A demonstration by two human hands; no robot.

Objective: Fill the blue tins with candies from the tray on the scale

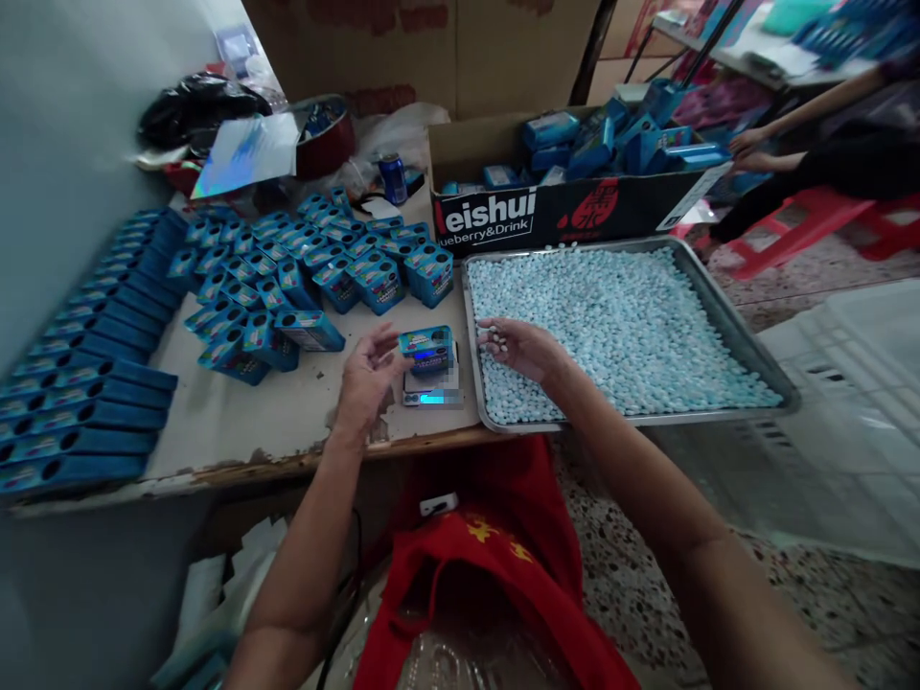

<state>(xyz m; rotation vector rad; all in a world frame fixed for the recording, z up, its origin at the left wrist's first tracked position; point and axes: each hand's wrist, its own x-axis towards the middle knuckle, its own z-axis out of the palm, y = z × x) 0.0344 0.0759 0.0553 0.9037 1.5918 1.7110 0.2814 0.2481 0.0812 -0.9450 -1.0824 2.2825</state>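
Note:
A small blue candy box [425, 351] sits upright on a small digital scale [431, 397] whose display glows blue. My left hand [370, 374] is at the box's left side, fingers apart and slightly bent; whether the thumb touches the box I cannot tell. Over the left edge of a metal tray [789, 395], my right hand [528, 353] has its palm partly turned up, with several small pale candies in its curled fingers. Pale blue and white candies [610, 326] cover the tray's bottom.
Many blue boxes [309, 249] stand on the worn table [294, 422], with more in rows [93, 355] at the left. Behind the tray is a carton [503, 218] of blue boxes. A drink can [392, 179] stands farther back. Another person's hands [754, 149] show at right.

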